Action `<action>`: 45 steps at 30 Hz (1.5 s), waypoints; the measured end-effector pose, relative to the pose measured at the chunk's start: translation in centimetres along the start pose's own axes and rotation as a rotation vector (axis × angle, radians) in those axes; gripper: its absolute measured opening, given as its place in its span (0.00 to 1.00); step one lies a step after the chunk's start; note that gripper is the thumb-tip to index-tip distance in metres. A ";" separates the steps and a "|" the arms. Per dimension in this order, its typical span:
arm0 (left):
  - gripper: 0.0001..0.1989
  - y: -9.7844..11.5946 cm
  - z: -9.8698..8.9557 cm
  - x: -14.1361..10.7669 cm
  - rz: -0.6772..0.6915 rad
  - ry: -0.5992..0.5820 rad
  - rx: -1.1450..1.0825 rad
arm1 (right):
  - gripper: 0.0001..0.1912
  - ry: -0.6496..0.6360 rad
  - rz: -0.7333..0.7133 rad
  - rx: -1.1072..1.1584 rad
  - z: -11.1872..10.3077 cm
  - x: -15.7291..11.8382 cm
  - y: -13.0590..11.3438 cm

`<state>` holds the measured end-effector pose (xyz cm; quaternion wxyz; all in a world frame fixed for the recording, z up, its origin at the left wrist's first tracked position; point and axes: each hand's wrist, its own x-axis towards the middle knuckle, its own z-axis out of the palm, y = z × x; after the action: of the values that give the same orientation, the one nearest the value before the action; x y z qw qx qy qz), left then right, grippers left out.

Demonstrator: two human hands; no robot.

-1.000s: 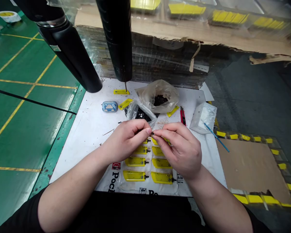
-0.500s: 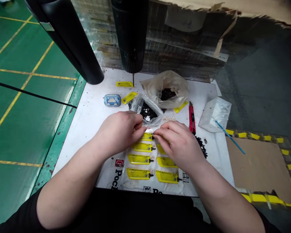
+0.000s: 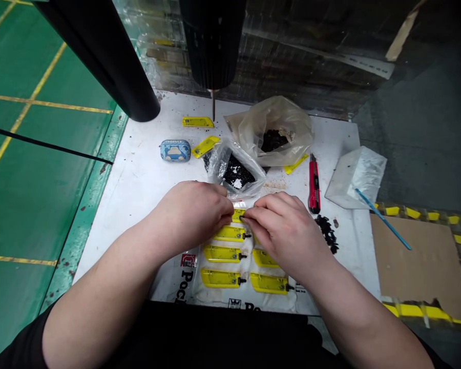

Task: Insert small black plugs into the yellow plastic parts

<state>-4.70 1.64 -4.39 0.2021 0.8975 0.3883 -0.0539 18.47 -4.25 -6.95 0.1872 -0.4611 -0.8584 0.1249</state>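
Note:
Fingers curled, my left hand [image 3: 203, 210] closes on the left end of a yellow plastic piece [image 3: 237, 215], the farthest in its column. At that piece's right end, my right hand [image 3: 278, 223] pinches a small black part, mostly hidden by the fingertips. Nearer me lie more yellow plastic pieces [image 3: 219, 278] in two columns, several with a black tab sticking out at the right end. My right hand covers some of the right column. Just beyond my hands stands an open clear bag [image 3: 236, 171] of small black parts.
A larger bag [image 3: 276, 138] of dark parts stands behind, below a hanging black screwdriver [image 3: 214, 66]. To the right are a red cutter knife [image 3: 314, 184], loose black parts [image 3: 326, 233] and a white block [image 3: 355, 179]. A blue patterned case [image 3: 175, 150] lies left, near a black cylinder [image 3: 111, 56].
My left fingers have lowered and curled further onto the yellow piece. My right hand stays pinched at its right end. The whole view has shifted slightly.

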 end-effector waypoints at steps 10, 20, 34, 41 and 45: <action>0.09 -0.2 1.6 0.0 0.069 0.079 -0.033 | 0.07 -0.039 0.040 -0.009 0.1 0.0 -0.1; 0.08 -0.3 1.3 0.0 0.097 0.064 -0.062 | 0.05 -0.065 0.045 0.011 0.0 -0.1 -0.1; 0.07 -0.3 1.1 -0.3 0.146 0.092 -0.054 | 0.05 -0.067 0.070 0.084 0.1 0.1 0.0; 0.08 0.0 0.6 -0.5 0.170 0.105 -0.102 | 0.04 -0.045 0.102 0.088 -1.2 -0.2 0.8; 0.08 0.0 0.6 -0.5 0.168 0.076 -0.107 | 0.03 -0.058 0.117 0.080 -1.2 -0.1 1.0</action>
<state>-4.98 1.05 -4.84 0.2388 0.9162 0.3214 0.0181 19.78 -3.77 -6.28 0.1728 -0.4987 -0.8294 0.1832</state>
